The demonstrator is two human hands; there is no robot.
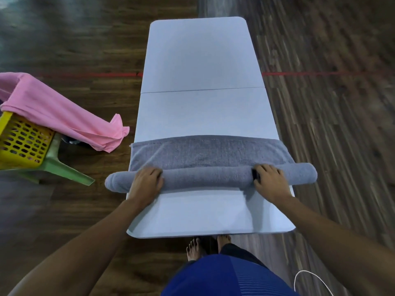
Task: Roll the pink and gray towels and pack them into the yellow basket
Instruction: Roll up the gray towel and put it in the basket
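Note:
A gray towel (209, 154) lies across the white table (201, 65), its near part wound into a long roll that overhangs both table sides. My left hand (147, 178) rests on top of the roll near its left end, fingers curved over it. My right hand (269, 178) presses the roll near its right end in the same way. A flat strip of the towel still lies beyond the roll. The pink towel (53, 110) hangs unrolled over the yellow basket (21, 144) at the far left, one corner trailing toward the table.
The yellow basket sits on a green plastic stool (59, 167) on the dark wooden floor. A red line (320, 73) crosses the floor under the table. My bare feet (193, 248) stand at the table's near edge. A white cable (310, 276) curls at bottom right.

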